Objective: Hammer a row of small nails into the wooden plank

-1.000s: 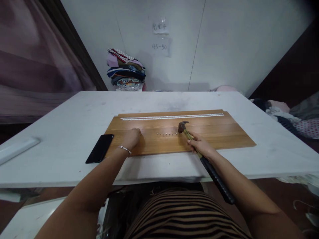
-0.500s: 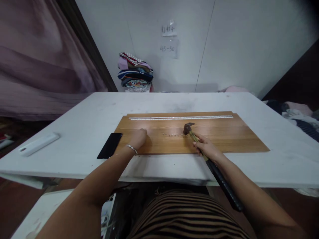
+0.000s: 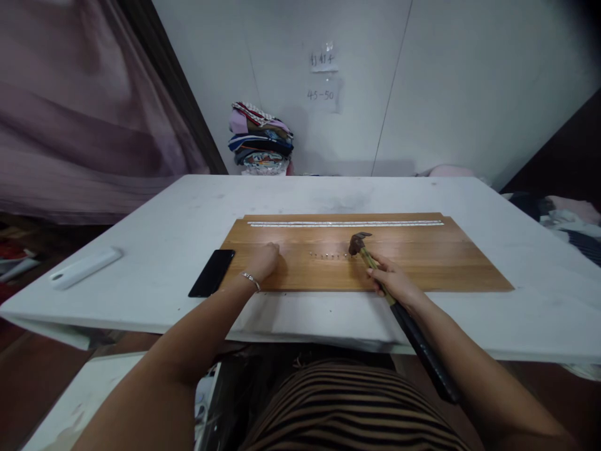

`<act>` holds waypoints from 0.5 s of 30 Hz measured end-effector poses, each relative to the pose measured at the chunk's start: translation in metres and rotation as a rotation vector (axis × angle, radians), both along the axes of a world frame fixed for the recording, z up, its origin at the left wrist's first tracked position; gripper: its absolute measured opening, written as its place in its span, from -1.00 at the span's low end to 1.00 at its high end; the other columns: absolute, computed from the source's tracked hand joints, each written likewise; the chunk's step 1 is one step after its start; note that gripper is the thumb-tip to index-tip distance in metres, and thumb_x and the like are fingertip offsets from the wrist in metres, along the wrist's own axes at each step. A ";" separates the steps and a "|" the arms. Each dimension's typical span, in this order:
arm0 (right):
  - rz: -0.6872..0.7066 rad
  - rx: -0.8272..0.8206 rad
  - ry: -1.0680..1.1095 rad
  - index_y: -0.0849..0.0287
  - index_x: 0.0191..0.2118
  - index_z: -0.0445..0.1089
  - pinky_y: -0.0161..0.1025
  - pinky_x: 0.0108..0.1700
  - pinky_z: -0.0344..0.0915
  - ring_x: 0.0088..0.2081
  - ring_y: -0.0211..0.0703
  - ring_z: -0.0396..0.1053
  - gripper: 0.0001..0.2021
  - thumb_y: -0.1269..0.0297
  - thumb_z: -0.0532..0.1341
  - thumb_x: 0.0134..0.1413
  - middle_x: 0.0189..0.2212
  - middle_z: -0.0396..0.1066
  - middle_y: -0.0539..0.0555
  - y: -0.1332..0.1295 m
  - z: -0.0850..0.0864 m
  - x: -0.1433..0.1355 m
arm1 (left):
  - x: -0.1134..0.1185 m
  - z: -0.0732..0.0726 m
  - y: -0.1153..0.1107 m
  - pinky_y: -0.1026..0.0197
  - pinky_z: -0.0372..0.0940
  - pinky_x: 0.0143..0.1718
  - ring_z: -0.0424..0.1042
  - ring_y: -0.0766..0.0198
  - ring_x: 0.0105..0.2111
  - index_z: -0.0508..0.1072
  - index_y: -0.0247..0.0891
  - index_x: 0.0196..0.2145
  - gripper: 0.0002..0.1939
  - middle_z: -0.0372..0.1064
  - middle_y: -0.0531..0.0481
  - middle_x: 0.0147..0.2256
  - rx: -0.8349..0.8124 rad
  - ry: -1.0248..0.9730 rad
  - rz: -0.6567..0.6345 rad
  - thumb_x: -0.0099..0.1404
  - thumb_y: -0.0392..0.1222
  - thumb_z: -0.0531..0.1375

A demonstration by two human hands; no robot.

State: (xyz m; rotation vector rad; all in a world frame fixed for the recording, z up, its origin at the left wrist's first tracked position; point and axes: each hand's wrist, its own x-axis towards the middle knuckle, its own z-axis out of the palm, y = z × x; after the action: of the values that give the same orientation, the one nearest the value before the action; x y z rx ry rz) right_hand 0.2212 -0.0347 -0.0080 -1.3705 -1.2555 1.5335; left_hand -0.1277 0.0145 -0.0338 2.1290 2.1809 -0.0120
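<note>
My right hand (image 3: 390,277) is wrapped round the handle of a claw hammer (image 3: 374,266), gripping it well up toward the head. The dark hammer head is over the middle of a brown wooden board (image 3: 436,257). Just left of the head, a short row of several small nails (image 3: 327,255) stands up from the board. My left hand (image 3: 266,260), with a bracelet at the wrist, rests closed at the board's left part. Its fingertips are turned away, so anything in them is hidden. Two white strips (image 3: 345,223) run along the board's far edge.
A black phone (image 3: 211,273) lies against the board's left edge. Farther left on the white table (image 3: 154,225) is a white elongated object (image 3: 86,267). Folded cloth (image 3: 261,139) is stacked by the wall behind the table.
The whole view has shifted slightly, moving everything a little to the right. Both hands and the hammer hold nearly the same place over the board.
</note>
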 end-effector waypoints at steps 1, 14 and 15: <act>0.003 -0.001 0.003 0.22 0.30 0.21 -0.38 -0.67 0.10 -0.67 -0.37 0.15 -0.23 0.28 0.27 -0.12 -0.55 0.32 -0.10 0.000 -0.001 0.000 | 0.000 0.001 0.000 0.15 0.32 -0.02 0.52 0.08 -0.14 0.51 -0.43 -0.19 -0.77 0.49 -0.36 -0.19 -0.012 0.008 0.004 0.29 -0.35 0.07; 0.002 -0.004 0.012 0.25 0.28 0.21 -0.38 -0.68 0.07 -0.68 -0.37 0.13 -0.22 0.24 0.26 -0.16 -0.59 0.26 -0.16 0.000 -0.002 -0.001 | -0.004 0.006 0.004 0.18 0.30 0.06 0.48 0.11 -0.02 0.57 -0.34 -0.09 -0.64 0.53 -0.21 -0.05 0.089 -0.189 0.065 0.30 -0.27 0.04; 0.003 -0.007 0.010 0.25 0.29 0.20 -0.38 -0.68 0.07 -0.68 -0.37 0.13 -0.21 0.24 0.26 -0.16 -0.59 0.25 -0.16 0.001 -0.003 -0.001 | -0.005 0.006 0.006 0.19 0.31 0.05 0.48 0.12 -0.04 0.57 -0.33 -0.09 -0.64 0.54 -0.19 -0.06 0.108 -0.220 0.085 0.28 -0.28 0.04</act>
State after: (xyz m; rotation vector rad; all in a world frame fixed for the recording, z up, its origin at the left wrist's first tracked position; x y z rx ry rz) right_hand 0.2200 -0.0339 -0.0112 -1.3648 -1.2480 1.5463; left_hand -0.1324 0.0203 -0.0280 1.9786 2.1836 0.3368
